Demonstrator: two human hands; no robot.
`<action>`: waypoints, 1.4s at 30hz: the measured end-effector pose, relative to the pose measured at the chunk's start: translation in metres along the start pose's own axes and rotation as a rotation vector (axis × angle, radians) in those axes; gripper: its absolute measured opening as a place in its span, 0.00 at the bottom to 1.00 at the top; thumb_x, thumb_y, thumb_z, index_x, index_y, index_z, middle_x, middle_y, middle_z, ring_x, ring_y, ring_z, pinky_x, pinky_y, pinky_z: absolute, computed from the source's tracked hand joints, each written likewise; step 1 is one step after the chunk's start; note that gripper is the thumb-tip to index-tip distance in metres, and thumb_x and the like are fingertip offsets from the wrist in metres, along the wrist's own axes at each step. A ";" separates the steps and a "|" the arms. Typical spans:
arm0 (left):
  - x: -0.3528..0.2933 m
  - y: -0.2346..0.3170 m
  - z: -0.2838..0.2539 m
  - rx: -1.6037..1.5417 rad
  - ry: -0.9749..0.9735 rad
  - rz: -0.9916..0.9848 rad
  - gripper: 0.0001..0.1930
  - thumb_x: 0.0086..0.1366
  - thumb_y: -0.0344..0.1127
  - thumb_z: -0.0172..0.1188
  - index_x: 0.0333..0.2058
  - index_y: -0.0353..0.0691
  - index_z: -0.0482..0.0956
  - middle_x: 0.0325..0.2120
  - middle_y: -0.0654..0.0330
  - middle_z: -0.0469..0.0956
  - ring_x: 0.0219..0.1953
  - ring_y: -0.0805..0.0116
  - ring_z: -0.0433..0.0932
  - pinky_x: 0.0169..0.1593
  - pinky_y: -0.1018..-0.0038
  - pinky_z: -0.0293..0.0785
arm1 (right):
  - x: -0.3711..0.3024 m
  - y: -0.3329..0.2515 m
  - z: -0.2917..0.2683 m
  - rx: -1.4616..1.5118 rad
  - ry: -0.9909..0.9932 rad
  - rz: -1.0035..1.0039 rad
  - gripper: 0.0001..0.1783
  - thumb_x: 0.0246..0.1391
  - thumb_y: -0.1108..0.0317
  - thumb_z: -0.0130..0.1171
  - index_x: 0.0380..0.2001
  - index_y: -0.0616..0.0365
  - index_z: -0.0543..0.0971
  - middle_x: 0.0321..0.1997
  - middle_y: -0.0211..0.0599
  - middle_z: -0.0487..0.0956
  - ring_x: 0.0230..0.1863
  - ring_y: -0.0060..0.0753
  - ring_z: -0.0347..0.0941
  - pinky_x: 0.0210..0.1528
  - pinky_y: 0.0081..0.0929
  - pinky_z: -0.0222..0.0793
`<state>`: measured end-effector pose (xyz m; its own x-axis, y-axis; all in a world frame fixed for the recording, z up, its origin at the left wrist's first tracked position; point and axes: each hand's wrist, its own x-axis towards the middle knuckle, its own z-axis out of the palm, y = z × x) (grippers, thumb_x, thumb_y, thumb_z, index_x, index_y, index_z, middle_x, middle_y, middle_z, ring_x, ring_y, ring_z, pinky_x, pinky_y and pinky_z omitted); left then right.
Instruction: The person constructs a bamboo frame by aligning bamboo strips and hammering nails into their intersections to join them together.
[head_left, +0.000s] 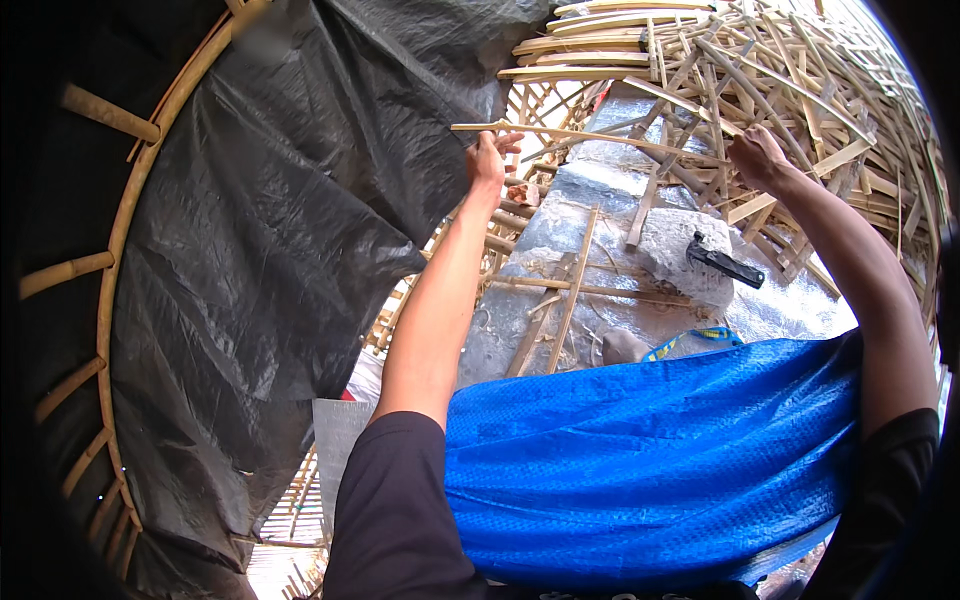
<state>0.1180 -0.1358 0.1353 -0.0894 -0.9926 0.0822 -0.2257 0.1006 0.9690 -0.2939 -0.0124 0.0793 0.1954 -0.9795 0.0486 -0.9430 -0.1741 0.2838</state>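
Note:
A long thin bamboo strip (600,136) stretches across in front of me, held up off the ground between my hands. My left hand (488,160) pinches it near its left end, with some fingers sticking out loosely. At the other end my right hand (758,158) is closed in a fist round the strip. Below the strip, a claw hammer (726,264) with a black handle lies on a pale stone block (660,238). Several loose bamboo strips (574,290) lie left of the block on a silvery sheet (570,205).
A large tangled pile of bamboo strips (810,110) rises at the far right. Blue woven tarp (650,450) covers my lap. Black plastic sheeting (270,200) hangs at left beside a curved bamboo frame (113,240). A blue and yellow strap (690,342) lies near the tarp's edge.

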 end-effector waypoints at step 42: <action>-0.001 0.006 0.003 -0.302 -0.044 -0.088 0.27 0.69 0.59 0.39 0.47 0.45 0.78 0.39 0.64 0.82 0.37 0.73 0.76 0.39 0.71 0.66 | 0.009 -0.004 0.021 -0.079 0.147 0.050 0.11 0.41 0.57 0.68 0.19 0.53 0.83 0.21 0.38 0.80 0.31 0.40 0.79 0.38 0.32 0.68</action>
<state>0.1135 -0.1340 0.1398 -0.1255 -0.9921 -0.0089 0.0631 -0.0169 0.9979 -0.2940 -0.0228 0.0585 0.1912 -0.9604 0.2025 -0.9297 -0.1111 0.3512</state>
